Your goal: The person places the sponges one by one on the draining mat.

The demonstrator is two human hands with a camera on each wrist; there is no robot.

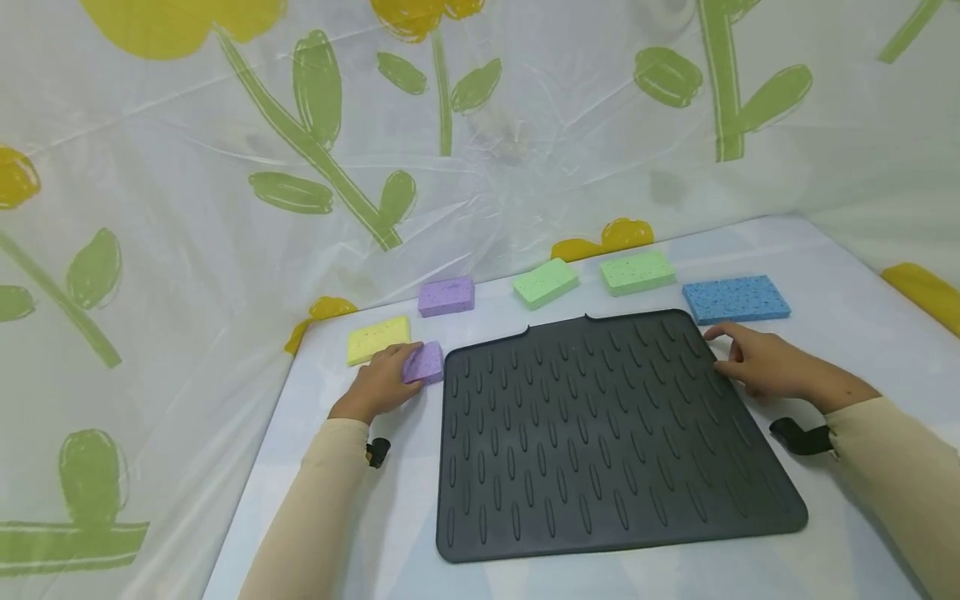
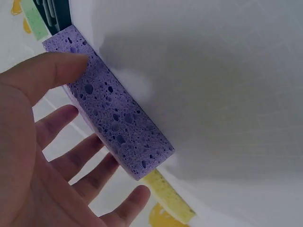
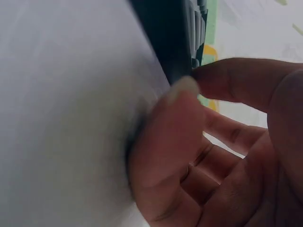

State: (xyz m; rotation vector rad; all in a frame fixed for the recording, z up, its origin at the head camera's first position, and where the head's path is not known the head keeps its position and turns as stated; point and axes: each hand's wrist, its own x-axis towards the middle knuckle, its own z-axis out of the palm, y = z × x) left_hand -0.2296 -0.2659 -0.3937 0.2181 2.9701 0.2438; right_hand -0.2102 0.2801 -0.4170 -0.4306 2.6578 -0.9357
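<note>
My left hand pinches a small purple sponge just beyond the left edge of a dark grey ribbed dish drying mat. In the left wrist view the thumb lies on the face of this pored purple sponge, with the other fingers spread behind it. At the mat's upper right edge is my right hand. The right wrist view shows its curled thumb and finger meeting at the edge of the mat; one fingertip is blurred and hides part of that edge.
Behind the left hand lies a yellow sponge. Along the back of the table are another purple sponge, a green sponge, a second green sponge and a larger blue sponge. A flower-printed sheet hangs behind.
</note>
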